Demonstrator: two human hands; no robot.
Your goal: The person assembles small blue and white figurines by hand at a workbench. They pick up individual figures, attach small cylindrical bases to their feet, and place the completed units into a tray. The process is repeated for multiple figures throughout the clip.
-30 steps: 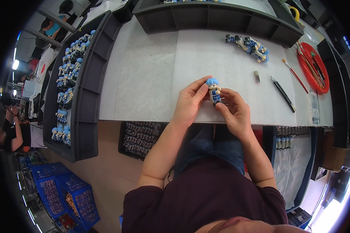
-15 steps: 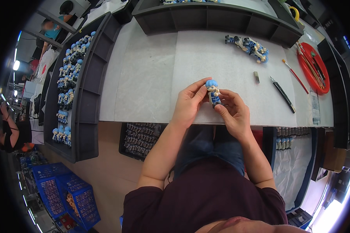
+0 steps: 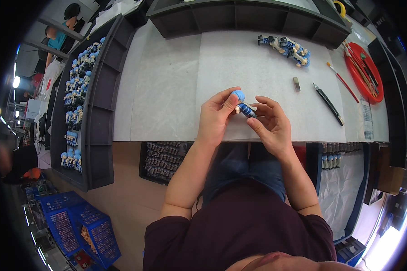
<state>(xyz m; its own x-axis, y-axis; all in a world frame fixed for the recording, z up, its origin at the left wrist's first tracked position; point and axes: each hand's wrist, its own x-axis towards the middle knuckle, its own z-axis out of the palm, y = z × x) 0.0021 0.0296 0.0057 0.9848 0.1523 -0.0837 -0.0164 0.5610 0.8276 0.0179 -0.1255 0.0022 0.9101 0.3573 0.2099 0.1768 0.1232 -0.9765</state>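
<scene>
A small figurine (image 3: 245, 109) with blue hair and a blue-and-white outfit is tilted above the near part of the table. My left hand (image 3: 216, 116) pinches its head between thumb and fingers, so part of the head is covered. Around the feet end my right hand (image 3: 275, 126) is curved with thumb and fingers apart; whether a fingertip touches the feet I cannot make out. Beyond, more such figurines (image 3: 287, 49) lie in a small pile. A small grey block (image 3: 296, 84) and a black craft knife (image 3: 328, 105) lie to the right of my hands.
A dark tray (image 3: 99, 149) at the left holds rows of figurines; another dark tray (image 3: 253, 20) spans the table's far side. To the right lie a red-handled brush (image 3: 343, 82) and a red dish (image 3: 379, 92) of brushes. Blue crates (image 3: 101, 239) stand on the floor.
The figurine has gone from upright to tilted, feet swung rightward. My right hand has loosened from its lower body, fingers spreading. My left hand still holds the head.
</scene>
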